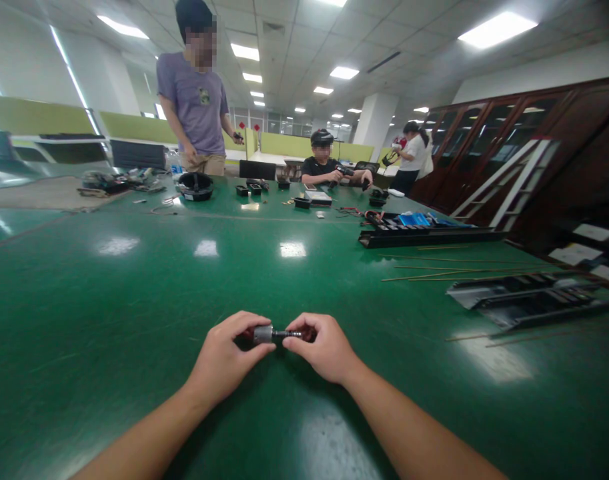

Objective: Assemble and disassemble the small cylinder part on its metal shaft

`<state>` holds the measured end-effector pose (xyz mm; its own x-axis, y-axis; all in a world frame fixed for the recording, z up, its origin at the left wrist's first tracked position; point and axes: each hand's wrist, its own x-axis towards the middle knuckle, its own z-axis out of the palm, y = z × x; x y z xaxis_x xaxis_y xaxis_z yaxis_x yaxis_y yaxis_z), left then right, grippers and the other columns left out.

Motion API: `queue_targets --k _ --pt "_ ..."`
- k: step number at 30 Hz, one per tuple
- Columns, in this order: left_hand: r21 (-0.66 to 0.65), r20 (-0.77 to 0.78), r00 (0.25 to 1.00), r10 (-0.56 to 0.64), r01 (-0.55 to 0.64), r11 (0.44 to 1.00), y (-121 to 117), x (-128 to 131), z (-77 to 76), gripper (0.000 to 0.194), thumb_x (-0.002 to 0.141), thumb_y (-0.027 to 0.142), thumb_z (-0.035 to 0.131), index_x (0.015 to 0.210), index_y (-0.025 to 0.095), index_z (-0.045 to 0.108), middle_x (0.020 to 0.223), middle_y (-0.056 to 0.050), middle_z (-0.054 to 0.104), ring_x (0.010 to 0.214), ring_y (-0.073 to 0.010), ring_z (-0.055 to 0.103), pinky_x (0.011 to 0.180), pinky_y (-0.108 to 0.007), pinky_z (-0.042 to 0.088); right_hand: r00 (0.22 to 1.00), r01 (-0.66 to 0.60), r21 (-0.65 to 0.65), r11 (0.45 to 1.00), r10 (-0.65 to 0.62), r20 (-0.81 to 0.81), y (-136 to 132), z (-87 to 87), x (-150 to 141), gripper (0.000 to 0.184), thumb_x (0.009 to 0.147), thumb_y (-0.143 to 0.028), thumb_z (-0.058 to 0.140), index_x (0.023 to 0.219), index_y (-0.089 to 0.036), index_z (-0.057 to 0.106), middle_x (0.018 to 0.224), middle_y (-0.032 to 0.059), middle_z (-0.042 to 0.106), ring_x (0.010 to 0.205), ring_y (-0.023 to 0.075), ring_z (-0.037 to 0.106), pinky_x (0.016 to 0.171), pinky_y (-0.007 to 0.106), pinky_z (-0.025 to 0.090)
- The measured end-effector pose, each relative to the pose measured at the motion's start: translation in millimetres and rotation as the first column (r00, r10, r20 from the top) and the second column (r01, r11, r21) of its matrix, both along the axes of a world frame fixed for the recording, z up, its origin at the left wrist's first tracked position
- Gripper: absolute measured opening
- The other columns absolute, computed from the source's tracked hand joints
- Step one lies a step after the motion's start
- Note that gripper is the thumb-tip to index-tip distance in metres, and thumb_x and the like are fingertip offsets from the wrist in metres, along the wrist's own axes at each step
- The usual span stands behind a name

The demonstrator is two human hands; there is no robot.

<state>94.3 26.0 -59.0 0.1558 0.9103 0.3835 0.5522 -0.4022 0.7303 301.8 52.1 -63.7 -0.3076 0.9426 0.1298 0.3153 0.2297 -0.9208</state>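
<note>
Low over the near middle of the green table (184, 280), a small silver metal cylinder with a thin dark shaft (263, 334) lies level between my two hands. My left hand (229, 353) is closed on the cylinder end, thumb in front and fingers behind. On the other side, my right hand (324, 347) pinches the ridged shaft between thumb and forefinger. Something dark red shows inside the curl of each hand; I cannot make out what it is. The exact kind of the part is too small to tell.
Dark metal channels (534, 300) and thin rods (449, 269) lie to the right. Farther back are a long black rail (429, 235), small black boxes (301, 202) and a black round case (195, 187). One person (199, 100) stands; another (329, 167) sits opposite with a drill.
</note>
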Motion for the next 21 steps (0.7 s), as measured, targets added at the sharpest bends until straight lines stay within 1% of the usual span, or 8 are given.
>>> queue_targets --k 15,21 --pt "0.001 0.016 1.0 0.015 -0.015 1.0 1.7 -1.1 -1.4 0.026 0.076 0.026 0.077 0.1 0.026 0.069 0.097 0.001 0.068 0.089 -0.0171 0.063 0.081 -0.029 0.048 1.0 0.016 0.027 0.999 -0.016 0.011 1.0 1.4 1.6 0.011 0.07 -0.02 0.073 0.079 -0.014 0.073 0.063 -0.0003 0.062 0.058 0.0115 0.052 0.054 0.022 0.038" --pt "0.0 0.018 1.0 0.02 -0.02 1.0 0.9 -1.4 -1.4 0.026 0.076 0.028 0.077 0.1 0.026 0.069 0.098 0.001 0.068 0.091 -0.0171 0.063 0.082 -0.03 0.049 1.0 0.018 0.027 0.999 -0.018 0.019 1.9 -0.2 2.2 0.013 0.071 -0.023 0.073 0.08 -0.014 0.073 0.063 -0.0002 0.062 0.057 0.0114 0.051 0.053 0.022 0.037"
